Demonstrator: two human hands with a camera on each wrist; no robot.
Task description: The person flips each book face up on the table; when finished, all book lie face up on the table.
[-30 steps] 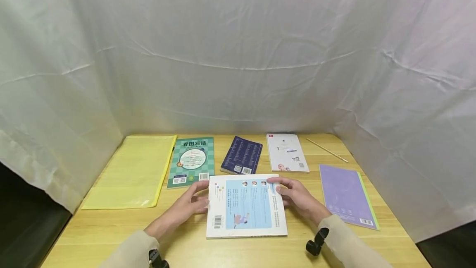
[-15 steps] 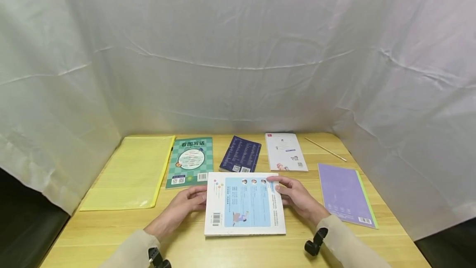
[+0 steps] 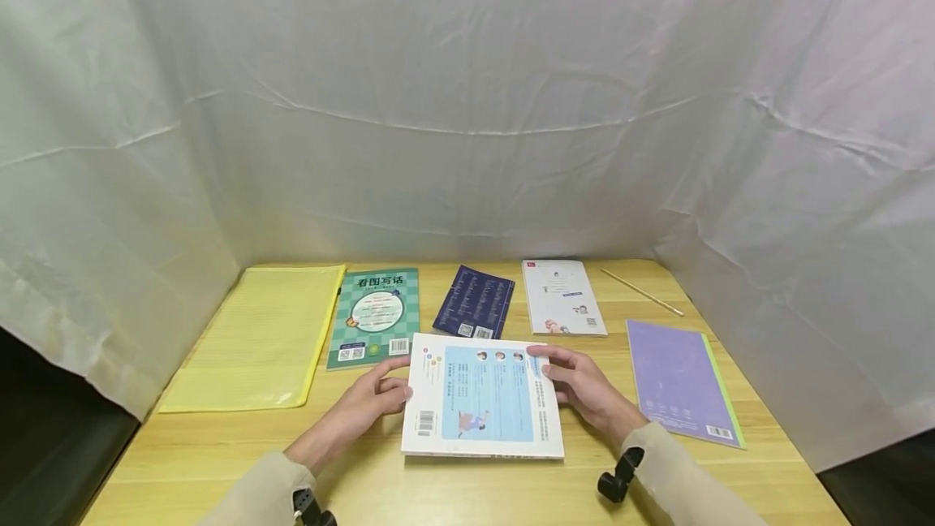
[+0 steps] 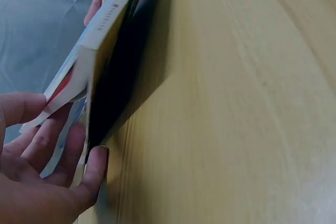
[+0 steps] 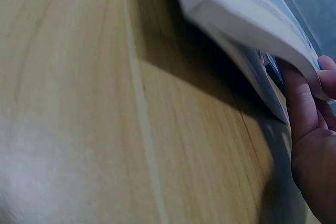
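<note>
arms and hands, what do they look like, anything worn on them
Both hands are bare: no gloves, rings or watch show on the left hand or the right hand. Each forearm wears a loose, pale beige long sleeve, the left sleeve and the right sleeve, ending at the wrist. A small black mount sits at the right cuff, another black mount at the left.

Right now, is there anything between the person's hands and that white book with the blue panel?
No, nothing visible. The left hand already holds the book at its left edge, and the right hand at its right edge, with the book tilted up off the table. The other books lie farther back, apart from it.
</note>
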